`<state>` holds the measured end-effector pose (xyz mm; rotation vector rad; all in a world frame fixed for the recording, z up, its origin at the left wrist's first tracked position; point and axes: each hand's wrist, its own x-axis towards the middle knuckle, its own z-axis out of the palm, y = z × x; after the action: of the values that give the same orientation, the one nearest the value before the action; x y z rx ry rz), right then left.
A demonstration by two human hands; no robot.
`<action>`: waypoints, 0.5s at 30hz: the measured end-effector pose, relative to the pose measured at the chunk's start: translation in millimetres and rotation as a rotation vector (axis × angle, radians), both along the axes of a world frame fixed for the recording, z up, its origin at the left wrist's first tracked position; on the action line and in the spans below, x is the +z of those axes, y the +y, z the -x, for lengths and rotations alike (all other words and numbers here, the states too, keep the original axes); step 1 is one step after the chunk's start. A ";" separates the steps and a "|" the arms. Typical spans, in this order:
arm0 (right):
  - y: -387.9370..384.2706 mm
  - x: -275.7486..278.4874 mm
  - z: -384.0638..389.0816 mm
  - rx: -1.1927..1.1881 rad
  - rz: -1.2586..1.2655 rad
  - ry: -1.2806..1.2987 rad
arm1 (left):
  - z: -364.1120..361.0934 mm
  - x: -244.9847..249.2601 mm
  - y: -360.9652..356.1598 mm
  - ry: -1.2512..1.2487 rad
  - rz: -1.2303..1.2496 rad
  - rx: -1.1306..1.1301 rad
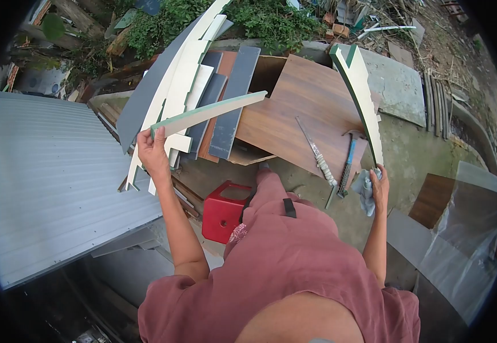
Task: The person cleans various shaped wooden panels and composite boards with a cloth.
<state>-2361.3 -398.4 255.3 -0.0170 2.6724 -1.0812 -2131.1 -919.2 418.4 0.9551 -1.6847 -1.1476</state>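
**Two board strips, one gripped in each hand**

The corrugated metal sheet (48, 183) fills the nine o'clock side of the view. A brown laminate board (311, 103) lies flat at twelve to one o'clock. Beside it, at eleven o'clock, leans a fan of grey, cream and brown offcut planks (203, 74). A clear plastic sheet (466, 228) covers the ground at four o'clock. A red stool (223, 214) stands just below centre, close to the person's body.

The left hand (152, 151), at ten o'clock, has its fingers closed around the near end of the left strip (214, 112). This strip is cream with a green edge. Its long axis runs from the fingers towards two o'clock, across the plank pile.

The right hand (379, 186), at three o'clock, grips the bottom end of the right strip (364, 97). That strip rises from the fingers towards twelve o'clock, over the brown board. A grey cloth (367, 192) is bunched against this hand.

A blue-handled hammer (348, 163) and a handsaw (316, 151) lie on the brown board's near edge. Both are nearer the right hand than the left.
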 end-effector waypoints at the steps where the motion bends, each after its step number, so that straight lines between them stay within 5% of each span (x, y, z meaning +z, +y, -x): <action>1: -17.9 7.0 2.3 0.043 0.062 -0.014 | 6.0 3.5 6.5 -0.062 0.046 -0.059; 6: -124.2 47.5 -7.0 0.130 0.335 -0.086 | 29.1 12.3 39.3 -0.101 0.090 -0.232; 10: -232.1 102.1 -19.7 0.175 1.022 -0.407 | 43.3 23.7 56.7 -0.078 0.101 -0.304; 14: -328.6 179.6 -54.1 0.551 1.103 -0.153 | 43.8 27.6 58.6 -0.128 0.111 -0.347; 15: -347.6 183.9 -63.4 0.667 1.036 0.101 | 43.0 27.2 59.4 -0.137 0.087 -0.331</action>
<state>-2297.9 -746.1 439.1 -1.0554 1.6232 -2.0079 -2174.1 -859.8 445.6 0.7320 -2.0418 -1.2306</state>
